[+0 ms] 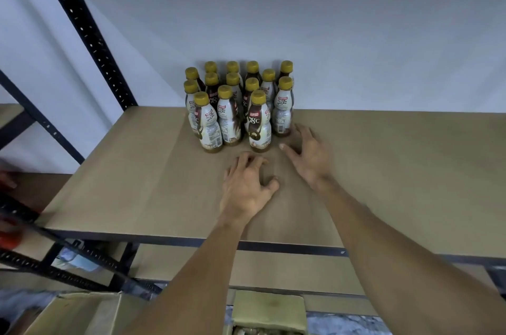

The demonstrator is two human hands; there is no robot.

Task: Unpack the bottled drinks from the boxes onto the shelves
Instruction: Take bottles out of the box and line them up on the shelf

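Head view: we log a cluster of bottles (238,104) with yellow caps, upright on the brown shelf (137,170), at its far edge against the white wall (356,47). The nearest bottle (259,126) stands at the front of the group. Left hand (246,186) lies low over the shelf board just near of that bottle, fingers loosely bent, holding nothing. Right hand (309,156) is beside it to the right, fingers spread apart and empty, fingertips near the rightmost front bottle; we cannot tell if they touch. Below the shelf, a cardboard box (74,312) sits near left and a second box (269,310) near centre.
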